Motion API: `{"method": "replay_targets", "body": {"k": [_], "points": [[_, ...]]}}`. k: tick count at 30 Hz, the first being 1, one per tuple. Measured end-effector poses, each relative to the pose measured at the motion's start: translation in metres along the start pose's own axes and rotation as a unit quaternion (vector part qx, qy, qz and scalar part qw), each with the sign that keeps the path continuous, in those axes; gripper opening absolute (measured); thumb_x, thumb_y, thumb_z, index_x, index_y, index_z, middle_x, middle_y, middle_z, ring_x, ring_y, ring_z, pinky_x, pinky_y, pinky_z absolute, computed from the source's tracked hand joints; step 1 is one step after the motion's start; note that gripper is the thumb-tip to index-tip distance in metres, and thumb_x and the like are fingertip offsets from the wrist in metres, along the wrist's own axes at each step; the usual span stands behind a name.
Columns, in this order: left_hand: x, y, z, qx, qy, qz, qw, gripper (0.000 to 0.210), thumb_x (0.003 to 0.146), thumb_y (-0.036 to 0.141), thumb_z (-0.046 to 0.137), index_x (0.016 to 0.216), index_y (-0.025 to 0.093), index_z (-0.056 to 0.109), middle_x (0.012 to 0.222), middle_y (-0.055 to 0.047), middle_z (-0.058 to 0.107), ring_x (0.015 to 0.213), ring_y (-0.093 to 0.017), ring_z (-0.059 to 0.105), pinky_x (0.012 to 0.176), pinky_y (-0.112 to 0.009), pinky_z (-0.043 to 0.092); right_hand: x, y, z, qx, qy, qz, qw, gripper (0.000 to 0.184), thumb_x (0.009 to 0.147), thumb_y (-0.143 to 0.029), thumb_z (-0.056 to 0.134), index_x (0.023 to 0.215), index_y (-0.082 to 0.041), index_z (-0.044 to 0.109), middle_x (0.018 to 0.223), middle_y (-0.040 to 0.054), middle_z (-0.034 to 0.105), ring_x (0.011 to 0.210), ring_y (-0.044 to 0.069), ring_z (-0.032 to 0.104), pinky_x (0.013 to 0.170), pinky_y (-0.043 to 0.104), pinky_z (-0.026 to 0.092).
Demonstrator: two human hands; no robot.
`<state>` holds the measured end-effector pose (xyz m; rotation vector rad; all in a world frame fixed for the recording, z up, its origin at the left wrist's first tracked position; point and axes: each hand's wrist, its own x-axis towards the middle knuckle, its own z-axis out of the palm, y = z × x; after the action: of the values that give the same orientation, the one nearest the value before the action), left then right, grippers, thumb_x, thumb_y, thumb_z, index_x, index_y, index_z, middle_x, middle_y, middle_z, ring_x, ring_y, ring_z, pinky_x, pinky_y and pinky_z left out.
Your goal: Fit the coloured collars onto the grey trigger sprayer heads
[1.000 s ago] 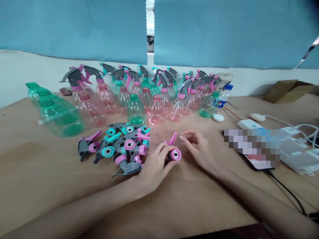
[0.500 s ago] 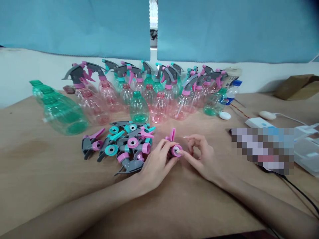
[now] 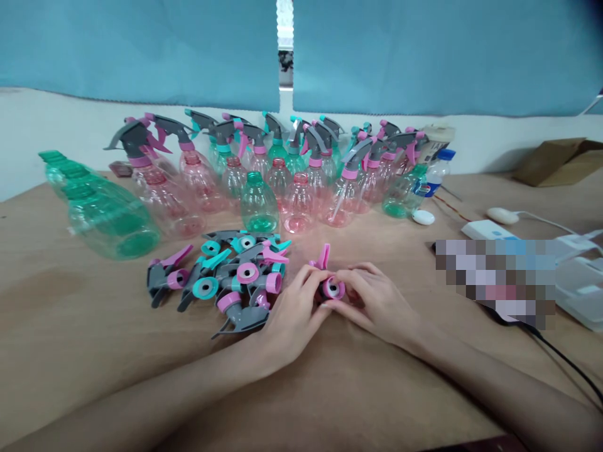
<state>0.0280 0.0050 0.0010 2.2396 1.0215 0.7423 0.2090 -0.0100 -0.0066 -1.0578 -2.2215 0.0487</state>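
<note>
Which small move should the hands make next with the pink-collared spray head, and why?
Perhaps a gentle turn of the pink collar by the right hand: that hand appears set at the collar's edge, while the left hand holds the spray head, open end towards the camera.

In the middle of the frame I notice a spray head (image 3: 330,291) with a pink collar and a pink trigger (image 3: 324,256). To its left, a pile of sprayer tops (image 3: 244,279) mixes grey with pink and turquoise. Across the centre, the see-through bottles are tinted, some rosy pink (image 3: 300,213), some green (image 3: 260,207). Plain blue cloth (image 3: 141,50) fills the top above a white wall (image 3: 38,138); the tabletop (image 3: 292,408) is brown, and one bottle cap (image 3: 446,154) at right deep blue.
</note>
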Motion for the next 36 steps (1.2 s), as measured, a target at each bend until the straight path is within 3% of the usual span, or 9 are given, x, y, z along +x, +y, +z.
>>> {"method": "replay_targets", "body": {"k": [7,13,20,27,36], "points": [[0.0,0.0,-0.001,-0.008,-0.007,0.0,1.0,0.021,0.089,0.018,0.051,0.11,0.021,0.05,0.113,-0.007,0.052,0.103,-0.023,0.054,0.088,-0.039,0.047,-0.003,-0.004,0.0,-0.026,0.069,-0.017,0.997,0.022,0.087,-0.032,0.057,0.105,-0.018,0.053,0.067,-0.0016,0.064,0.058,0.013,0.06,0.07,0.03,0.045],[0.0,-0.001,-0.001,-0.019,-0.002,0.0,1.0,0.022,0.089,0.02,0.051,0.111,0.022,0.051,0.113,-0.007,0.052,0.106,-0.024,0.052,0.09,-0.041,0.045,-0.002,-0.005,0.0,-0.026,0.033,-0.012,0.999,0.02,0.09,-0.036,0.053,0.098,-0.017,0.056,0.063,-0.0015,0.062,0.057,0.013,0.059,0.064,0.027,0.044],[0.0,0.0,-0.001,-0.029,-0.004,-0.004,1.0,0.022,0.089,0.017,0.05,0.11,0.022,0.051,0.112,-0.006,0.051,0.102,-0.021,0.052,0.087,-0.038,0.045,-0.002,-0.008,-0.005,-0.026,0.063,0.0,0.998,0.018,0.091,-0.031,0.053,0.101,-0.017,0.056,0.061,-0.0023,0.061,0.053,0.012,0.057,0.057,0.024,0.044],[0.001,0.0,-0.001,-0.032,0.001,-0.009,0.999,0.016,0.088,0.016,0.052,0.103,0.021,0.052,0.107,-0.005,0.052,0.099,-0.022,0.053,0.086,-0.037,0.045,-0.001,-0.009,-0.003,0.007,-0.014,0.031,0.999,0.028,0.096,-0.038,0.042,0.112,-0.018,0.052,0.081,0.0027,0.069,0.058,0.013,0.062,0.055,0.024,0.046],[0.001,0.0,-0.001,-0.037,0.005,-0.01,0.999,0.02,0.09,0.017,0.05,0.109,0.021,0.051,0.111,-0.005,0.052,0.102,-0.021,0.052,0.089,-0.037,0.045,-0.002,-0.015,-0.008,-0.045,0.028,0.046,0.998,0.027,0.094,-0.035,0.047,0.103,-0.016,0.063,0.079,0.0043,0.072,0.062,0.014,0.064,0.06,0.026,0.047]]}}
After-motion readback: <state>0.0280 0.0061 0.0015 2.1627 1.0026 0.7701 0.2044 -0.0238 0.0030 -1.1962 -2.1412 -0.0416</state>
